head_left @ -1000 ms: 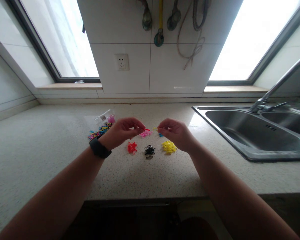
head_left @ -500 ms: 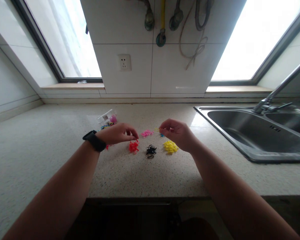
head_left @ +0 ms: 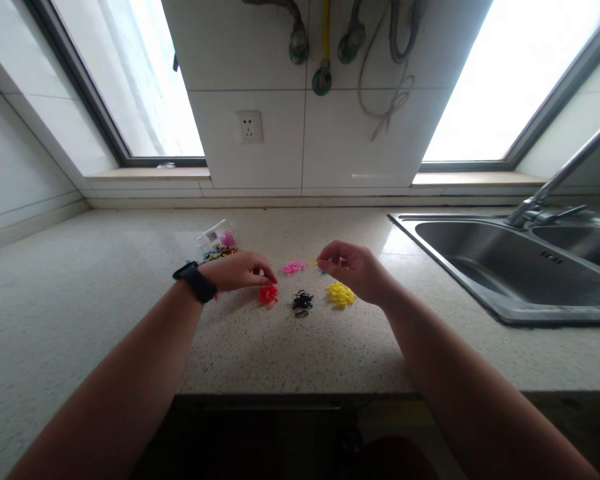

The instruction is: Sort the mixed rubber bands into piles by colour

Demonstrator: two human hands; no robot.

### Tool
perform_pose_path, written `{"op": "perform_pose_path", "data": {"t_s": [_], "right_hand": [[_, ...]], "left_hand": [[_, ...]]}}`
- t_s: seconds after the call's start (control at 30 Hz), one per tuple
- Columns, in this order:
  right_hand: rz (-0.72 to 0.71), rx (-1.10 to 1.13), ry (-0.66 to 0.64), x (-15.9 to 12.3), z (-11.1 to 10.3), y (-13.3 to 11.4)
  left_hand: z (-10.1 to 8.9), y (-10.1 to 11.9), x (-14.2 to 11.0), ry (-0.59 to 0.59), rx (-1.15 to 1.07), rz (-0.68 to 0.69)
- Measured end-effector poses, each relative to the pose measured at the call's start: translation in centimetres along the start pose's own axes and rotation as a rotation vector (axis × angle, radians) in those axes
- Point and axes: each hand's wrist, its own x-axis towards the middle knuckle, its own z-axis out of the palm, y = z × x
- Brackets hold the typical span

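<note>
My left hand (head_left: 240, 269), with a black watch (head_left: 195, 280) on its wrist, reaches down to the pile of red rubber bands (head_left: 267, 295). Its thumb and fingertips are pinched at the top of that pile, where a red band seems to be between them. A yellow rubber band (head_left: 313, 261) sticks out of the pinched fingers of my right hand (head_left: 347, 265). Below that hand lies a pile of yellow rubber bands (head_left: 341, 295). Pink rubber bands (head_left: 294, 267) and black rubber bands (head_left: 303, 300) lie between my hands. Blue bands (head_left: 325, 270) are mostly hidden behind my right fingers.
Mixed coloured bands (head_left: 221, 252) lie behind my left hand, beside a clear plastic bag (head_left: 213, 233) with something pink. A steel sink (head_left: 505, 310) with a tap (head_left: 530, 208) is set into the counter (head_left: 290, 367) on the right. A tiled wall (head_left: 355, 140) stands behind.
My left hand has lowered slightly onto the red pile; the red band that hung from its fingertips now merges with the pile. My right hand stays nearly still with the yellow band.
</note>
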Motion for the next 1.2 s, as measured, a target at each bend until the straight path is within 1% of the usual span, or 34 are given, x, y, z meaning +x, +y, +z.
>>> {"op": "perform_pose_path", "data": {"t_s": [0.1, 0.2, 0.3, 0.4, 0.63, 0.8, 1.2], "right_hand": [[0.015, 0.018, 0.004, 0.04, -0.01, 0.01], [0.019, 0.029, 0.010, 0.06, -0.02, 0.06], [0.018, 0.022, 0.014, 0.06, -0.04, 0.06], [0.021, 0.015, 0.016, 0.05, -0.06, 0.05], [0.033, 0.013, 0.020, 0.11, -0.15, 0.22], [0.044, 0.021, 0.035, 0.17, -0.29, -0.06], [0.073, 0.108, 0.020, 0.21, -0.52, -0.51]], "left_hand": [[-0.16, 0.33, -0.07, 0.011, 0.017, -0.017], [-0.17, 0.53, -0.08, 0.054, 0.039, -0.037], [-0.04, 0.37, 0.00, 0.115, 0.108, -0.054], [0.05, 0.19, 0.07, 0.147, 0.183, -0.067], [0.01, 0.51, 0.00, 0.168, 0.211, -0.090], [0.09, 0.30, -0.02, 0.172, 0.205, -0.112], [0.06, 0.00, 0.02, 0.185, 0.195, -0.128]]}}
